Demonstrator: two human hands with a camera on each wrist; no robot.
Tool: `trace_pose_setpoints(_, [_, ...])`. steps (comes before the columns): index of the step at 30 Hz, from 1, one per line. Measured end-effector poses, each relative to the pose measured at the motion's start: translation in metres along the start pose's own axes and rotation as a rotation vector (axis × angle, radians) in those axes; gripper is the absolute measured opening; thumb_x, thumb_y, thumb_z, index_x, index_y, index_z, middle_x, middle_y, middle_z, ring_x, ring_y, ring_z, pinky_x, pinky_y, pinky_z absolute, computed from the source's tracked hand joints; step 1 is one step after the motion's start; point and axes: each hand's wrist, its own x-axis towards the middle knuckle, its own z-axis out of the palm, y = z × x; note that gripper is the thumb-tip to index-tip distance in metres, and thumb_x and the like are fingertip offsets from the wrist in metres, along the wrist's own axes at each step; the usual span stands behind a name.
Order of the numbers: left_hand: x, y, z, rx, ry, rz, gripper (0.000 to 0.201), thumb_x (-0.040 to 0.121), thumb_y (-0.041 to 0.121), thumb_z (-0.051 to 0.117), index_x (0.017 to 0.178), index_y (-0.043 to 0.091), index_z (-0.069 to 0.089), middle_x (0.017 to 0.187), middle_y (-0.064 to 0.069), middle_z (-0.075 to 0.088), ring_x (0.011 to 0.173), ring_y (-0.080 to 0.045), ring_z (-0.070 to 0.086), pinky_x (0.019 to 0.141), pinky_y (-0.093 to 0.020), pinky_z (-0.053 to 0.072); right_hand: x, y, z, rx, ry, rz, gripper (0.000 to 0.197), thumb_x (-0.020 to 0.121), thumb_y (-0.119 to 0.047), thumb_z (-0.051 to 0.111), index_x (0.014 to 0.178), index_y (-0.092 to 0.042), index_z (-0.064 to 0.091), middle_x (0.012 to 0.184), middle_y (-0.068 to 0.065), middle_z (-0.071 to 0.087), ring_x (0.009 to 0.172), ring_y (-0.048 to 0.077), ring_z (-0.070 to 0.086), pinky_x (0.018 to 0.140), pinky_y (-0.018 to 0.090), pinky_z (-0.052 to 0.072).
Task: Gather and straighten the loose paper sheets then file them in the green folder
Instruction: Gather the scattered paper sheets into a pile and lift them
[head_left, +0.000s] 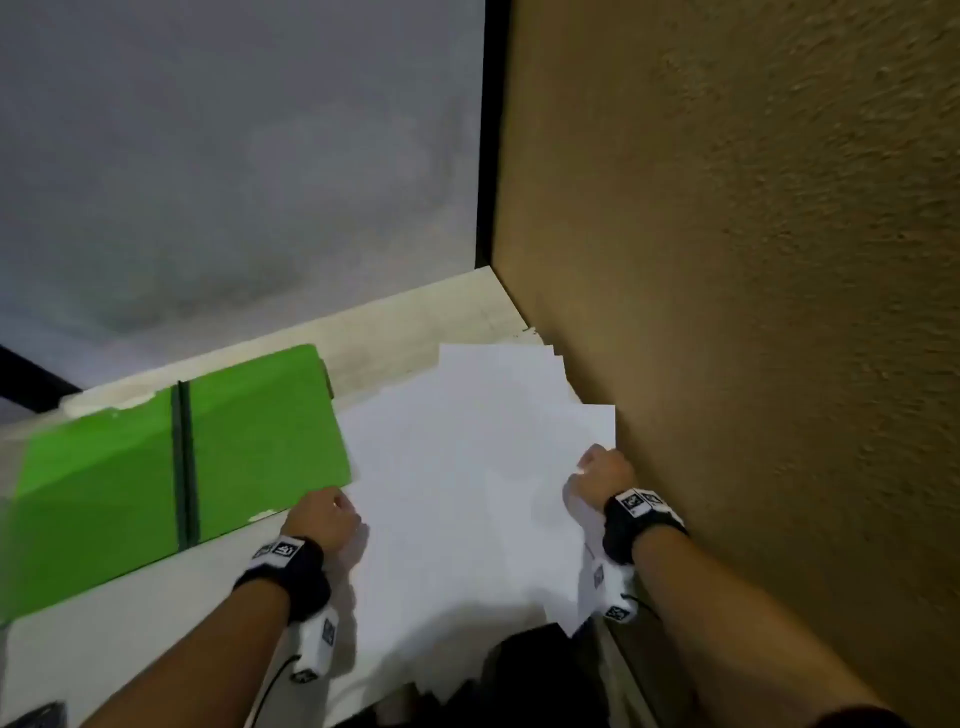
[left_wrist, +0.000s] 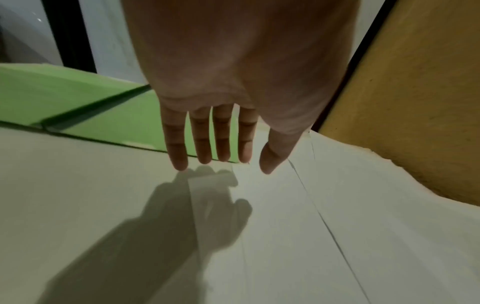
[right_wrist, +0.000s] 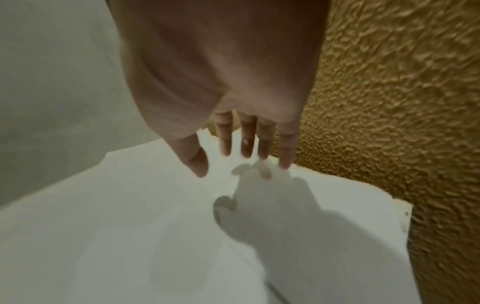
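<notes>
Several loose white paper sheets (head_left: 467, 493) lie fanned out on the pale table (head_left: 415, 317), pushed against the wall on the right. Their near ends hang over the table's front edge. The green folder (head_left: 182, 457) lies open and flat to their left, with a dark spine down its middle. My left hand (head_left: 324, 522) is at the sheets' left edge by the folder's near corner, its fingers (left_wrist: 221, 144) straight and pointing down, holding nothing. My right hand (head_left: 605, 475) is at the sheets' right edge beside the wall. Its fingertips (right_wrist: 284, 162) are straight and reach the paper (right_wrist: 155, 226).
A rough ochre wall (head_left: 753, 260) closes the table's right side. A grey wall (head_left: 234, 156) and a black vertical strip (head_left: 488, 130) stand behind. Below the front edge is a dark gap (head_left: 524, 670). A dark object (head_left: 36, 714) shows at the bottom left.
</notes>
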Motion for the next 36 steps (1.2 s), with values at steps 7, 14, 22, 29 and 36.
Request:
trace_pose_setpoints(7, [0.013,0.027,0.05,-0.036,-0.038,-0.426,0.099,0.054,0.038,0.08,0.135,0.012,0.029,0.137,-0.019,0.036,0.119,-0.046,0.051,0.088,-0.05,0.052,0.025,0.002,-0.009,0.002,-0.005,0.253,0.066,0.091,-0.033,0.059,0.146,0.001,0.041,0.15,0.019,0.045,0.133,0.038,0.049,0.11,0.041,0.043])
trace_pose_setpoints(14, [0.004,0.042,0.07,-0.202,-0.019,-0.428,0.1,0.066,0.026,0.08,0.143,0.009,0.019,0.144,-0.022,0.03,0.116,-0.047,0.054,0.079,-0.041,0.048,0.02,-0.002,0.009,0.053,0.104,0.299,0.066,0.078,-0.018,0.066,0.139,-0.012,0.044,0.146,0.015,0.033,0.135,0.038,0.033,0.107,0.049,0.041])
trace_pose_setpoints(22, [0.003,0.047,0.079,-0.498,-0.014,-0.305,0.066,0.067,0.02,0.077,0.125,0.015,0.045,0.11,-0.016,0.064,0.093,-0.035,0.065,0.075,-0.033,0.05,0.023,0.009,0.018,0.298,-0.091,0.338,0.075,0.079,-0.008,0.078,0.141,0.0,0.037,0.134,0.015,0.047,0.098,0.032,0.056,0.08,0.033,0.046])
trace_pose_setpoints(29, [0.002,0.05,0.077,-0.594,0.0,-0.169,0.062,0.055,0.033,0.066,0.116,0.021,0.062,0.111,-0.009,0.071,0.107,-0.032,0.064,0.096,-0.039,0.049,0.022,0.004,0.025,0.464,-0.175,0.343,0.102,0.065,-0.017,0.087,0.15,0.003,0.036,0.148,0.018,0.052,0.131,0.039,0.053,0.104,0.04,0.046])
trace_pose_setpoints(36, [-0.018,0.039,0.067,-0.017,-0.079,-0.167,0.078,0.074,0.032,0.055,0.147,0.018,0.032,0.158,-0.013,0.021,0.143,-0.04,0.022,0.108,-0.054,0.037,0.009,0.007,0.012,0.639,0.038,0.31,0.016,0.074,-0.006,0.07,0.089,-0.004,0.069,0.1,0.011,0.074,0.087,0.031,0.064,0.073,0.03,0.051])
